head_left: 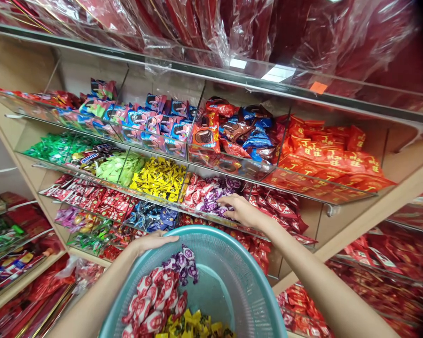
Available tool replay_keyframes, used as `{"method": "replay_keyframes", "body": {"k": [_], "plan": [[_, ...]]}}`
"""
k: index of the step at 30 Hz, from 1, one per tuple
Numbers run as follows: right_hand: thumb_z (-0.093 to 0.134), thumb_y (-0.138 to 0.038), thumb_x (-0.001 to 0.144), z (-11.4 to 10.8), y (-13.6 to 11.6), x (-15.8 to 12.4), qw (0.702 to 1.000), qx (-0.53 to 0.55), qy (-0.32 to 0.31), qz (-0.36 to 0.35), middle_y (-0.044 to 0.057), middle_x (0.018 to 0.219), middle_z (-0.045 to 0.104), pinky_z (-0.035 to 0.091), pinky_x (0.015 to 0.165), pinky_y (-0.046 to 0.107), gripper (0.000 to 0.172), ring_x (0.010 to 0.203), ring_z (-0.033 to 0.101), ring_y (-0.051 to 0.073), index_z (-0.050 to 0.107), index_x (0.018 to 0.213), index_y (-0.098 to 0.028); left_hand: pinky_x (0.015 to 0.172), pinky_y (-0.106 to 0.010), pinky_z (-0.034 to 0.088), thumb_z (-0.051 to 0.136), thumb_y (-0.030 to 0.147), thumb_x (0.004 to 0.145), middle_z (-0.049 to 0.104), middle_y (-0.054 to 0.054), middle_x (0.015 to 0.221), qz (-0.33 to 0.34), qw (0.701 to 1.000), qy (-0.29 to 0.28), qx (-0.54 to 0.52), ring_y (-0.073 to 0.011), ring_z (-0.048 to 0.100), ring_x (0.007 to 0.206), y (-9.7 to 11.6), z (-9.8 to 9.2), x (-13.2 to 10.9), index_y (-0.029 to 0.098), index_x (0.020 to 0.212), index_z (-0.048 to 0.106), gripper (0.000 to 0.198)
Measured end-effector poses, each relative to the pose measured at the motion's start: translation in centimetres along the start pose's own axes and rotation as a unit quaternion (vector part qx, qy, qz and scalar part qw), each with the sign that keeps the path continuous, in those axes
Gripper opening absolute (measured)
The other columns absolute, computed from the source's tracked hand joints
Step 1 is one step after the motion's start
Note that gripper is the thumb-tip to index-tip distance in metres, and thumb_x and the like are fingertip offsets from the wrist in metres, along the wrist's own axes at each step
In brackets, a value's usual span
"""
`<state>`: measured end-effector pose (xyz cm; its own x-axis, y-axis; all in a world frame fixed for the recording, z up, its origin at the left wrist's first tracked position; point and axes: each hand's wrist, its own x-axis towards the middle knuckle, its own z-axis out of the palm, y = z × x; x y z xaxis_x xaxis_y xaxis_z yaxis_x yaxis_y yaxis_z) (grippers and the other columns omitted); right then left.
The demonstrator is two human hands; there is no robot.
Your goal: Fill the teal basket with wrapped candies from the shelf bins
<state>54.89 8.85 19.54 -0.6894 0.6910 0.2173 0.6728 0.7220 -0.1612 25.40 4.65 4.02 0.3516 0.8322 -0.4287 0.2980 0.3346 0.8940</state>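
Observation:
My left hand [150,241] grips the upper left rim of a round teal basket [246,277]. Inside the basket lie red-and-white wrapped candies [151,300], a small cluster of purple ones [183,264] and yellow packets [193,324]. My right hand [240,210] reaches over a clear shelf bin, its fingers spread a little at the purple-and-white candies [213,202]. Whether its fingertips hold a candy cannot be made out. Left of that bin are yellow packets [158,178] in their own compartment.
Wooden shelves [359,220] with clear dividers hold orange packets [324,150], blue and pink packets [155,119] and green candies [52,148]. Clear plastic wrapping [211,23] covers red goods above. More stocked shelves stand at both sides.

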Motion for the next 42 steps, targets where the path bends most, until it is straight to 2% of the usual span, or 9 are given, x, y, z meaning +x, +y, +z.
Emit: {"method": "replay_keyframes", "body": {"k": [11, 18, 21, 25, 29, 32, 36, 39, 42], "plan": [[0.055, -0.023, 0.077, -0.6, 0.0, -0.4, 0.987, 0.125, 0.101, 0.018, 0.005, 0.096, 0.059, 0.039, 0.084, 0.034, 0.04, 0.091, 0.053, 0.016, 0.047, 0.116, -0.02, 0.059, -0.024, 0.049, 0.059, 0.058, 0.057, 0.068, -0.007, 0.087, -0.003, 1.0, 0.007, 0.001, -0.0193, 0.063, 0.072, 0.4, 0.2, -0.3, 0.014, 0.097, 0.063, 0.059], [0.056, -0.026, 0.075, -1.4, -0.9, -0.1, 0.95, 0.267, 0.156, 0.034, 0.004, 0.093, 0.058, 0.043, 0.074, 0.028, 0.044, 0.085, 0.054, 0.014, 0.044, 0.117, -0.019, 0.06, -0.024, 0.049, 0.06, 0.059, 0.057, 0.068, -0.007, 0.09, -0.011, 1.0, 0.011, 0.005, -0.0193, 0.063, 0.074, 0.7, 0.4, -0.5, 0.014, 0.096, 0.062, 0.059], [0.058, -0.025, 0.074, -1.8, -1.8, -0.3, 0.934, 0.313, 0.171, 0.028, 0.004, 0.093, 0.057, 0.044, 0.073, 0.028, 0.044, 0.085, 0.054, 0.014, 0.045, 0.116, -0.018, 0.06, -0.024, 0.049, 0.059, 0.059, 0.057, 0.068, -0.007, 0.091, -0.02, 1.0, 0.018, 0.009, -0.0198, 0.062, 0.075, 0.7, 0.4, -0.5, 0.015, 0.097, 0.062, 0.059], [0.058, -0.027, 0.075, -2.7, -3.7, -1.1, 0.926, 0.329, 0.183, 0.018, 0.005, 0.099, 0.057, 0.043, 0.08, 0.031, 0.042, 0.092, 0.053, 0.015, 0.046, 0.115, -0.02, 0.059, -0.024, 0.049, 0.061, 0.059, 0.056, 0.067, -0.007, 0.093, -0.025, 0.999, 0.021, 0.007, -0.02, 0.062, 0.076, 0.7, 0.4, -0.5, 0.015, 0.099, 0.06, 0.061], [0.058, -0.027, 0.076, -2.7, -6.2, -2.1, 0.913, 0.376, 0.159, 0.004, 0.005, 0.103, 0.055, 0.042, 0.082, 0.03, 0.044, 0.095, 0.051, 0.014, 0.044, 0.117, -0.022, 0.062, -0.025, 0.05, 0.061, 0.057, 0.057, 0.066, -0.007, 0.095, -0.023, 0.999, 0.029, 0.008, -0.0204, 0.062, 0.076, 0.8, 0.4, -0.6, 0.016, 0.099, 0.061, 0.059], [0.059, -0.027, 0.075, -0.2, -7.7, -3.0, 0.897, 0.431, 0.095, 0.014, 0.004, 0.101, 0.053, 0.043, 0.077, 0.028, 0.044, 0.091, 0.051, 0.013, 0.044, 0.116, -0.024, 0.061, -0.026, 0.049, 0.06, 0.057, 0.057, 0.067, -0.008, 0.09, -0.03, 0.999, 0.037, 0.015, -0.0208, 0.062, 0.073, 1.0, 0.6, -0.8, 0.015, 0.098, 0.062, 0.059], [0.06, -0.029, 0.073, 6.0, -8.2, -4.3, 0.878, 0.477, -0.013, 0.041, 0.002, 0.094, 0.053, 0.043, 0.074, 0.028, 0.042, 0.084, 0.051, 0.013, 0.047, 0.113, -0.024, 0.054, -0.024, 0.046, 0.058, 0.059, 0.059, 0.067, -0.008, 0.083, -0.021, 0.999, 0.04, 0.025, -0.018, 0.06, 0.064, 1.0, 0.9, -0.9, 0.013, 0.096, 0.062, 0.059], [0.062, -0.028, 0.07, 10.8, -7.8, -5.0, 0.879, 0.468, -0.055, 0.076, 0.002, 0.088, 0.053, 0.043, 0.072, 0.028, 0.039, 0.08, 0.049, 0.012, 0.051, 0.107, -0.021, 0.054, -0.024, 0.045, 0.058, 0.06, 0.059, 0.067, -0.008, 0.086, -0.01, 0.999, 0.04, 0.034, -0.0176, 0.059, 0.066, 0.9, 0.9, -0.8, 0.013, 0.096, 0.061, 0.059], [0.065, -0.027, 0.066, 14.5, -7.3, -5.4, 0.869, 0.48, -0.075, 0.09, 0.0, 0.08, 0.051, 0.041, 0.07, 0.028, 0.039, 0.074, 0.047, 0.012, 0.053, 0.101, -0.018, 0.057, -0.024, 0.045, 0.058, 0.06, 0.059, 0.066, -0.008, 0.088, -0.01, 0.998, 0.047, 0.041, -0.0186, 0.059, 0.07, 0.8, 0.9, -0.7, 0.014, 0.096, 0.061, 0.06]]}}
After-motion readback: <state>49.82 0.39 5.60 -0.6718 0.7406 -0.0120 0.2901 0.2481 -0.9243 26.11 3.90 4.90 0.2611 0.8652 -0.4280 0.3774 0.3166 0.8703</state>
